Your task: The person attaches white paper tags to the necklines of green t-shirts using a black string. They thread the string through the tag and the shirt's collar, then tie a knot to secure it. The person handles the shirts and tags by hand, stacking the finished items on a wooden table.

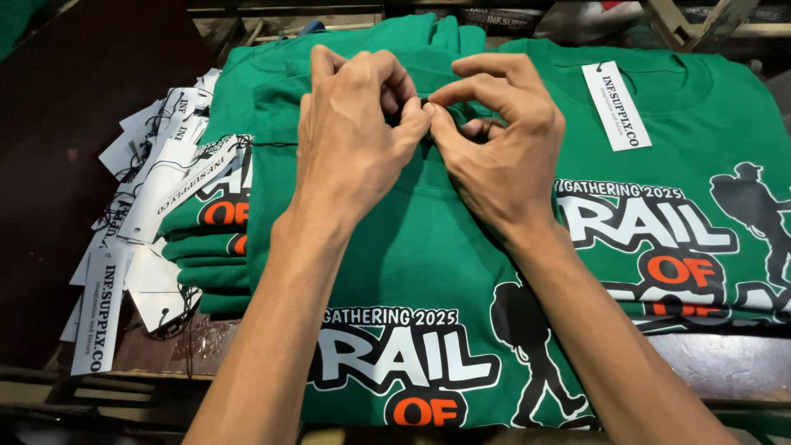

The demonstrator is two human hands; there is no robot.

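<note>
Head view: the left hand (350, 136) and the right hand (494, 144) meet at the neckline of a green T-shirt (412, 247) that lies face up in front of the person, with its printed lower front hanging toward the near edge of the counter (725, 363). The fingers (412, 124) of the left hand are curled and pressed together with the thumb, pinching something small and dark at the collar (too small to tell what it is). The right hand's thumb and forefinger close on the same spot, with the other fingers bent loosely. Under the shirt to the left sits a stack of folded green shirts (206, 264). Beside that stack lies a heap of white hang tags (140, 214) with dark strings. To the right lies another green shirt (700, 165), and a white tag (615, 105) rests near its collar.
</note>
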